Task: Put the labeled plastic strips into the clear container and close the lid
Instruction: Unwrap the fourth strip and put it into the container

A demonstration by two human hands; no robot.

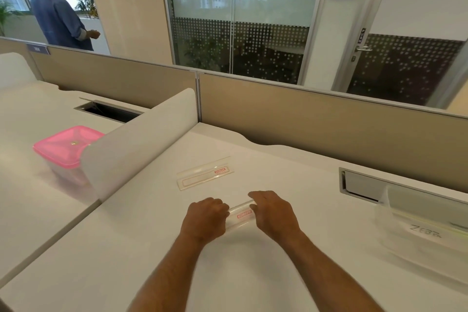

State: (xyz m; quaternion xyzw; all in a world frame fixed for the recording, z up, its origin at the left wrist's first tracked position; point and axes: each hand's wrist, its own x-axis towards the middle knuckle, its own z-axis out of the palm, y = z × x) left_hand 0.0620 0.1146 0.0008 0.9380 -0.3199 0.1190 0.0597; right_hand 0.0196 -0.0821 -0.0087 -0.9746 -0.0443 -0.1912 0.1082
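Both hands are low at centre frame on the white surface (291,180). The left hand (206,218) and the right hand (274,213) each close on one end of a clear strip (240,215) with a red label; the strip spans the gap between them, left end under the left fingers (220,206), right end under the right fingers (255,201). Whether this strip rests on the surface or is lifted just clear of it cannot be told, as motion blur softens its lower edge. A second strip (205,175), also clear with a red label and a red outlined box, lies flat on the surface at 12 o'clock from the hands, near but not touching them, its long axis running from lower left to upper right. The clear container (425,223) stands at 3 o'clock, well apart from the hands, at the frame's right edge; handwriting shows on it, blurred, and the state of its lid cannot be judged. At 10 o'clock, beyond a white divider (136,144), a box with a pink lid (67,146) sits on the neighbouring desk. A person (60,10) in a blue shirt stands at far 11 o'clock behind the partition.
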